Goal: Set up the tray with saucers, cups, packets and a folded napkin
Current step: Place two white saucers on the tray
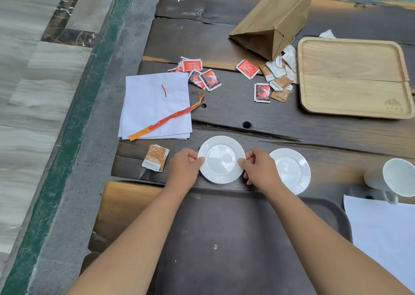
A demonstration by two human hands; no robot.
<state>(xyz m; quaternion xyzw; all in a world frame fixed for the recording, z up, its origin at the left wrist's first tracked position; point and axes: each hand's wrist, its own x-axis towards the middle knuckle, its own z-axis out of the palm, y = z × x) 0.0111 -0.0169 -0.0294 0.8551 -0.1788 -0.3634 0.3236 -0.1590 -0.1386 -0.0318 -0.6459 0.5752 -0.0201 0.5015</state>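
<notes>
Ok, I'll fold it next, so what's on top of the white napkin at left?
A long torn orange packet strip lies across the white napkin, with a small red scrap farther up. Anything beneath the napkin is covered.

Dark plank table under my arms. On it: grey tray, wood tray, left saucer, right saucer, tipped cup, napkin, paper bag, loose packets.
</notes>
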